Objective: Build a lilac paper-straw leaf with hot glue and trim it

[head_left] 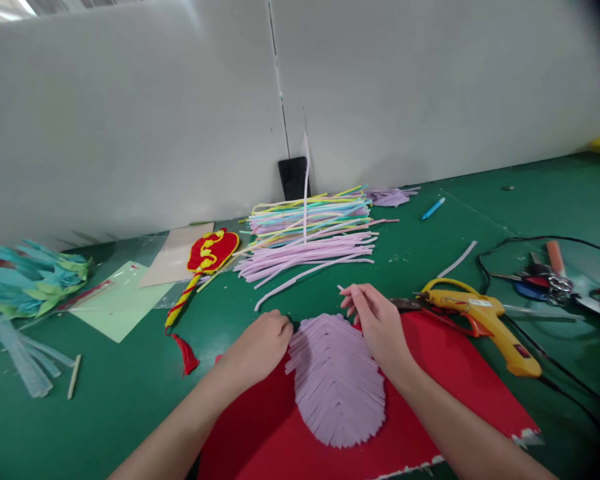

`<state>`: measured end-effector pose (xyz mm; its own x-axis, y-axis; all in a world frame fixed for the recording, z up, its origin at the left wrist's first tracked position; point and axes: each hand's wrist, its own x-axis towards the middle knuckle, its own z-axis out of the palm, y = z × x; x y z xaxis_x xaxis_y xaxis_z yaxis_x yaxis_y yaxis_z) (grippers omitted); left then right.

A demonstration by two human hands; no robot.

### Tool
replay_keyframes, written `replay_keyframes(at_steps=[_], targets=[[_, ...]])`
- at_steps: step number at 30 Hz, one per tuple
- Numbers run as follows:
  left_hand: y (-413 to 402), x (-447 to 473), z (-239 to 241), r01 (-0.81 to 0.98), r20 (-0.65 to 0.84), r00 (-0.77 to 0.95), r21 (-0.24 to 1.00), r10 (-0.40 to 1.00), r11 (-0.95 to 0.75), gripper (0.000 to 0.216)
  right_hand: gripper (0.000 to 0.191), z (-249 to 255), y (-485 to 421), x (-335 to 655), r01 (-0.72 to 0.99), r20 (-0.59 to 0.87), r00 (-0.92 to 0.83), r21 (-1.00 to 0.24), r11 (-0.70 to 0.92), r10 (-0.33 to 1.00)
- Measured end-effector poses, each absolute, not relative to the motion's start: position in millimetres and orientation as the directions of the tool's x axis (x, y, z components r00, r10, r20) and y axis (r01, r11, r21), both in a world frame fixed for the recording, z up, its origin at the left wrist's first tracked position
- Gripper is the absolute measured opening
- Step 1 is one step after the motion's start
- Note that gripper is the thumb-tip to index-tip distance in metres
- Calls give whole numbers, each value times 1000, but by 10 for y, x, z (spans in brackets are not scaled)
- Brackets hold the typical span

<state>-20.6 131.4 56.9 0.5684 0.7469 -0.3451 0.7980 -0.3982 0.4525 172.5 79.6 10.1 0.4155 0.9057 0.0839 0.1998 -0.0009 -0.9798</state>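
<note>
Head view: a lilac leaf shape (337, 383) built of overlapping strips lies on a red sheet (450, 380) on the green table (130, 393), between the two hands. The left hand (261, 347) is curled loosely against the leaf's upper left edge; contents cannot be told. The right hand (379, 321) rests bent-fingered at the upper right edge, a pale strip end (339, 288) by its fingertips, hold unconfirmed; a yellow glue gun (480, 319) lies just beside it.

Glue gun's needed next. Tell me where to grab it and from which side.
Probably take the glue gun by its yellow handle, the end by the cord, coming down from above on the right. It lies on its side with the nozzle pointing left toward the right hand, so avoid that end.
</note>
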Motion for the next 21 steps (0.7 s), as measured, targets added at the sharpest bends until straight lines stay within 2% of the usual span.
replay_keyframes(at_steps=[7,12,18,21], targets=[[1376,-299,465,772,-353,592,508,725,-383,15,37,102,816,1757,185,113,442,-982,32,890],[1391,-299,434,762,-331,587,536,739,-365,13,35,98,829,1743,208,134,437,-977,45,890],[1404,-270,444,753,-306,595,535,743,-382,12,32,151,851,1701,311,201,398,-948,74,895],[1409,-269,442,752,-306,599,532,740,-389,12,32,131,879,1716,299,200,402,-951,79,893]])
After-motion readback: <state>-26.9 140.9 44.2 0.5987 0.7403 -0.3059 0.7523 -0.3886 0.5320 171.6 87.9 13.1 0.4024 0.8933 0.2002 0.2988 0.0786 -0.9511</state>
